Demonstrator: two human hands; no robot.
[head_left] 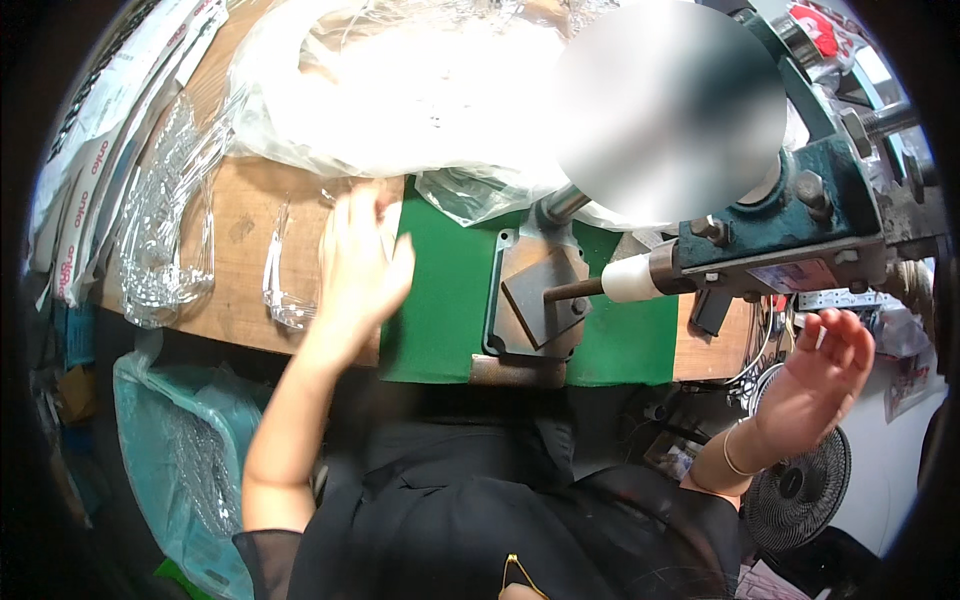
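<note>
My left hand (358, 258) lies over the seam between the bare wood and the green mat. Its fingers stretch away from me, somewhat blurred, and the thumb stands apart. Beside it on the wood is a clear plastic piece with bright edges (290, 285); whether the hand touches it I cannot tell. Right of centre stands a dark green bench press (825, 195) with a white collar (628, 278) and a metal rod. The rod points at a dark square plate (543, 297) on the press base (508, 262). My right hand (815, 388) is raised near the press, fingers loosely curled and apart, holding nothing.
A large clear bag (290, 110), glaring white inside, covers the far table. More clear plastic pieces (165, 240) lie at left beside long flat packages (95, 190). A teal bin (135, 420) stands below left, a black fan (800, 485) below right. A blurred disc hides part of the press.
</note>
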